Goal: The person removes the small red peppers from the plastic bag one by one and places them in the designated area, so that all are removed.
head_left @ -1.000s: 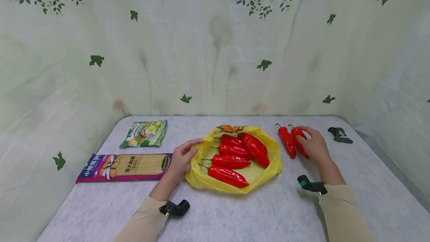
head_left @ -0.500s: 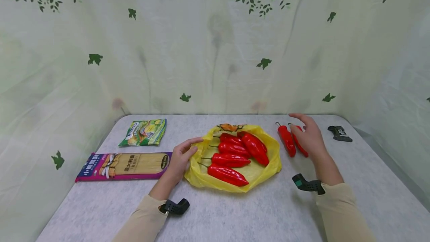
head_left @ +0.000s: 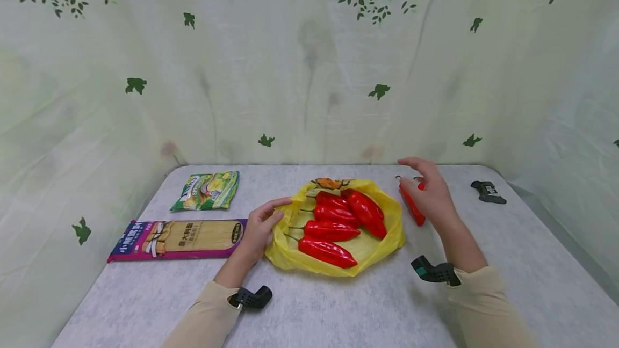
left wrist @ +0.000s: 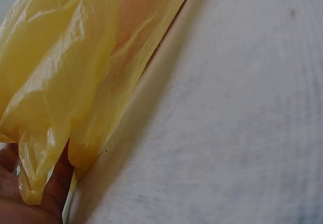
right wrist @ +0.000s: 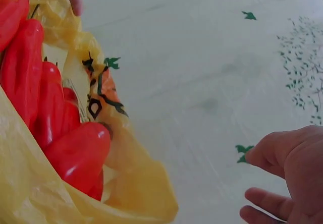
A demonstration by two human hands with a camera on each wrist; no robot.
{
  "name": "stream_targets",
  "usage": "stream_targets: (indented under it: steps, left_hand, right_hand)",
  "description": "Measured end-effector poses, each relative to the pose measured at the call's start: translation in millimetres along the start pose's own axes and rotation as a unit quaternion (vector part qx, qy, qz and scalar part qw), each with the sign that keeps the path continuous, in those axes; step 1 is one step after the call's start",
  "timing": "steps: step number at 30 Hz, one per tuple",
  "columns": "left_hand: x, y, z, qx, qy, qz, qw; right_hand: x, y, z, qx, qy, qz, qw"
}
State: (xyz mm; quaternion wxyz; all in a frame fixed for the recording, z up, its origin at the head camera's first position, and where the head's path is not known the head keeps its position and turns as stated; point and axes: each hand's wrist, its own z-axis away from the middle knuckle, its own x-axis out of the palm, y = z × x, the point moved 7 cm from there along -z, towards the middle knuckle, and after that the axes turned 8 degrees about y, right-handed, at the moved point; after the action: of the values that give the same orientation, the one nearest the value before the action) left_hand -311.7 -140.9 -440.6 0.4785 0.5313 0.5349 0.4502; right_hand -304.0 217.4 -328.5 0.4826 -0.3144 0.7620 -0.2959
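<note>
Pinching yellow plastic bag (head_left: 394, 224) with left hand (head_left: 261, 227) | holding nothing in right hand (head_left: 430, 195), near loose red chili peppers (head_left: 412, 208) | could knock them rolling by brushing low

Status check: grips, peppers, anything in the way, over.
Left grip holding yellow bag. Right grip empty, partly hiding loose peppers. No obstacle between bag and peppers.

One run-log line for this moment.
left hand: holds yellow bag by edge | right hand: open, near loose peppers | contents: red peppers
</note>
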Motion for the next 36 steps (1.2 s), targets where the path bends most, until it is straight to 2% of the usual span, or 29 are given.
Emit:
stream_targets:
  steps: [21, 29, 36]
  left_hand:
    - [-0.8, -1.7, -0.6, -0.002, -0.002, -0.001, 1.0]
    - [-0.5, -0.3, -0.2, 0.005, -0.002, 0.004, 1.0]
    - [-0.2, 0.1, -0.1, 0.01, -0.003, 0.008, 0.9999]
  right_hand:
    - [37.8, -25.9, 14.0, -0.076, -0.069, -0.009, 0.9947]
    - [52.8, -30.7, 23.9, -0.076, -0.135, -0.016, 0.9877]
    - [75.7, -36.3, 37.4, -0.104, -0.229, -0.024, 0.9675]
